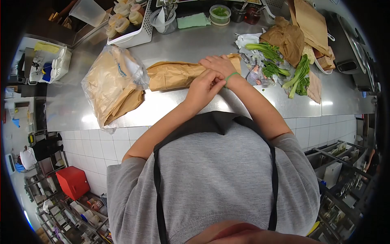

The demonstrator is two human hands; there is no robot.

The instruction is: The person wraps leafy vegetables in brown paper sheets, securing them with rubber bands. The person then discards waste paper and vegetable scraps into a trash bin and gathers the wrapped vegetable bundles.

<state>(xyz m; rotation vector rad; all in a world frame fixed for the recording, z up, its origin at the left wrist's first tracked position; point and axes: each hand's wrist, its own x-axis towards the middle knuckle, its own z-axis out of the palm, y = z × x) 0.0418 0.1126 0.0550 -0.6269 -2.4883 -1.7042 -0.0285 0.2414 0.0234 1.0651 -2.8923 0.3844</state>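
Observation:
A brown paper bundle (172,75), folded and long, lies crosswise on the steel counter. My right hand (218,65) rests flat on its right part, fingers extended. Around my right wrist is a green band (231,76). My left hand (206,86) is in front of the bundle, its fingers pinched on the band beside the wrist. Left of the bundle sits a clear plastic bag (115,81) with brown paper inside.
Leafy greens (298,77) and crumpled brown paper (286,38) lie on the counter's right side. Along the back stand a white basket of bottles (140,32), a utensil tub (164,23), a green cloth (193,20) and jars (252,15).

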